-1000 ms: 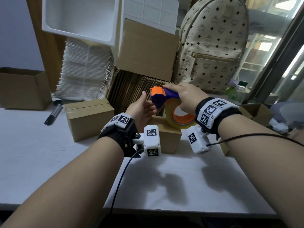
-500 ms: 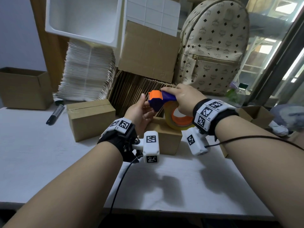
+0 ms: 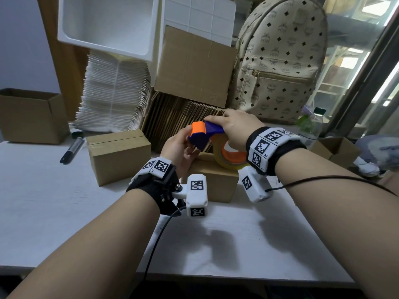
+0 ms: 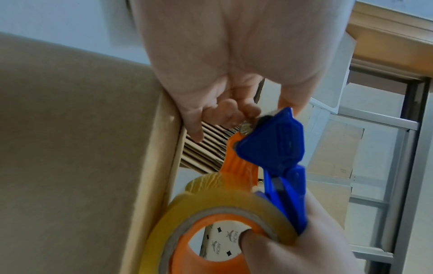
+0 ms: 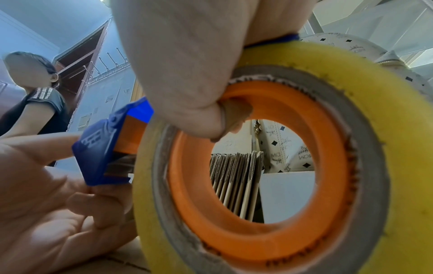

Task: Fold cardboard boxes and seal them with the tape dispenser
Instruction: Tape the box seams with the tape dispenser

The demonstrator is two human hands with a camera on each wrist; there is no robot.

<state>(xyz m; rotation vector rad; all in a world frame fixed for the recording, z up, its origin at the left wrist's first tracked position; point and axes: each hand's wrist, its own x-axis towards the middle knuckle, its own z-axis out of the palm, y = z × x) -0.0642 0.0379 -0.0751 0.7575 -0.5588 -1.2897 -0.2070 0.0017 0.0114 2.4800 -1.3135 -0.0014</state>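
Tape dispenser (image 3: 207, 137): held above small cardboard box (image 3: 212, 180) at table (image 3: 64, 201) centre. Right hand (image 3: 235, 128) wrapped over top, one finger hooked through orange core of tape roll (image 3: 228, 157). Left hand (image 3: 179, 147) pinching blue-orange cutter end, thumb on top.

Handling, judged:
- Dispenser light, rigid plastic; grip at roll core and frame.
- Keep fingers off cutter edge.
- Tape sticky, film thin.
- Box light, thin-walled; will slide or dent under pressure; brace side wall.

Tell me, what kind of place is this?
Probably a small packing station: a row of flattened brown cardboard boxes, a stack of white padded mailers, and an orange-and-blue tape dispenser held over a small folded brown cardboard box.
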